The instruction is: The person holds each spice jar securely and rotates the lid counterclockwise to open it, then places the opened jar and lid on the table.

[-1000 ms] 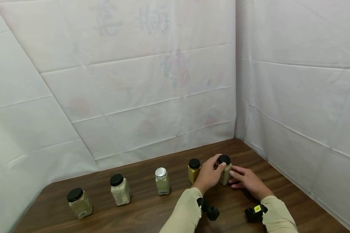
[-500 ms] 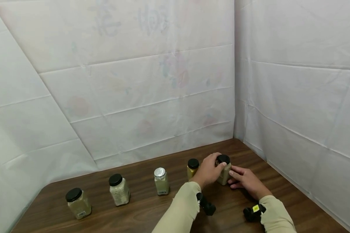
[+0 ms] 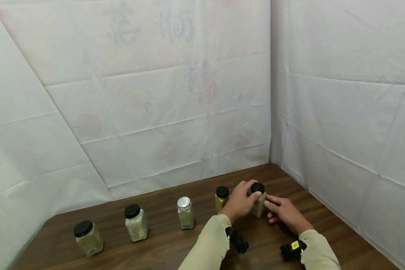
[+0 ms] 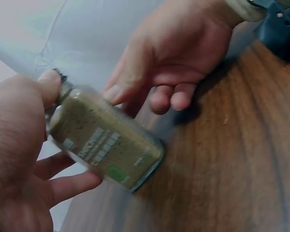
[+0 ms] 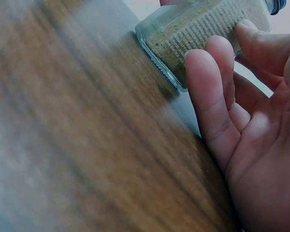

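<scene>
At the right end of a row of spice jars stands a clear spice jar (image 3: 259, 208) with a black lid and brownish-green powder inside. White lettering and a green mark show on its side in the left wrist view. My left hand (image 3: 240, 200) grips it near the lid from the left, thumb at the neck and fingers round the far side. From the right, my right hand (image 3: 287, 214) holds the jar's side, thumb on the near face and index finger behind. In the right wrist view, small print covers the jar's face (image 5: 198, 41) by the fingertips.
Left of the hands stands a yellow jar (image 3: 221, 198), partly hidden by the left hand. Further left are a silver-topped jar (image 3: 186, 215), a pale-filled jar (image 3: 137, 226) and a black-lidded jar (image 3: 89, 240). White sheets (image 3: 189, 112) border the wooden table (image 3: 162, 249).
The left hand keeps its hold on the jar. The right hand's lower fingers have curled in slightly. The head view has shifted slightly; the other jars stay put.
</scene>
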`<action>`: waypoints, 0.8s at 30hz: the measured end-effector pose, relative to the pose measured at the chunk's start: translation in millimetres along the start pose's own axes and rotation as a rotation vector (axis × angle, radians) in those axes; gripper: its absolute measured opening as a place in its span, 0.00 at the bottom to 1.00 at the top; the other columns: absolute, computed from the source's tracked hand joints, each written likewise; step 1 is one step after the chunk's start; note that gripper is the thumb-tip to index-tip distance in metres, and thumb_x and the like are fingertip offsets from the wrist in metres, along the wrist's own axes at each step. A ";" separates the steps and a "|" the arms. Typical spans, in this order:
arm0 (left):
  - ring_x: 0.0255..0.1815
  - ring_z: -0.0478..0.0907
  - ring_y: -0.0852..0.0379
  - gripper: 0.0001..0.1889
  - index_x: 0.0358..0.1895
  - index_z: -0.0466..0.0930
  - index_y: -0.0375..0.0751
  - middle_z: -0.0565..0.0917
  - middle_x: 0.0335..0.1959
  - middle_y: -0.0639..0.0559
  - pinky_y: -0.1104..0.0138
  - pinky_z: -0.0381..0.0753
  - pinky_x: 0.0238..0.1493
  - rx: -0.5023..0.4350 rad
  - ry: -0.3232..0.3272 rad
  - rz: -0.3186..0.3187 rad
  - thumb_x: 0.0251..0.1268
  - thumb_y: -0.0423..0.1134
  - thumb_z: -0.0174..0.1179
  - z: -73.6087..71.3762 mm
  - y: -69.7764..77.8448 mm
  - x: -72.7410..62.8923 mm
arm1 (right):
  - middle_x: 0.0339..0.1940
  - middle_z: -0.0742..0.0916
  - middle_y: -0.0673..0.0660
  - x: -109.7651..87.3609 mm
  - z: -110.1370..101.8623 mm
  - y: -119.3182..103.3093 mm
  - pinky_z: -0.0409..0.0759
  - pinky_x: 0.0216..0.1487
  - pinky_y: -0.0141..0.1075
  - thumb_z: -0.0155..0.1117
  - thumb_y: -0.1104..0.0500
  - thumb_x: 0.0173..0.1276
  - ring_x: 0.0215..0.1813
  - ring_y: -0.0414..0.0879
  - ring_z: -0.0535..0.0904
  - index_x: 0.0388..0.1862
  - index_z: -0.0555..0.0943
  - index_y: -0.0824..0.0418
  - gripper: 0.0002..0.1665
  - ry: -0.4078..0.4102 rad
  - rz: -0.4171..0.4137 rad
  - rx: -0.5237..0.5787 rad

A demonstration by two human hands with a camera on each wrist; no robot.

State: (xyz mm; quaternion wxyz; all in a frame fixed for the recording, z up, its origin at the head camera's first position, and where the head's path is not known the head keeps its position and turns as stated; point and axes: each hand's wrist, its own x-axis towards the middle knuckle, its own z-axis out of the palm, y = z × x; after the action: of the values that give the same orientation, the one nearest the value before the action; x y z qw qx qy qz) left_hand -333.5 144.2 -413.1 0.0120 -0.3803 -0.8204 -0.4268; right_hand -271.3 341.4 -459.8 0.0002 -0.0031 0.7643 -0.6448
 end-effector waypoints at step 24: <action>0.46 0.79 0.65 0.21 0.65 0.75 0.56 0.84 0.52 0.58 0.61 0.78 0.51 -0.090 0.124 -0.175 0.73 0.51 0.60 14.6 11.6 -7.5 | 0.56 0.81 0.66 1.9 -4.8 3.6 0.84 0.43 0.45 0.59 0.53 0.78 0.44 0.51 0.83 0.76 0.54 0.77 0.42 -0.057 -0.018 0.021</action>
State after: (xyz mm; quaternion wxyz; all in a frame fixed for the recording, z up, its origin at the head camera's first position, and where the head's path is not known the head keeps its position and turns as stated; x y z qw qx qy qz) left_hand -316.4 154.0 -416.8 0.0086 -0.2803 -0.8280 -0.4855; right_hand -273.2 346.7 -462.5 0.0159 -0.0283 0.7572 -0.6524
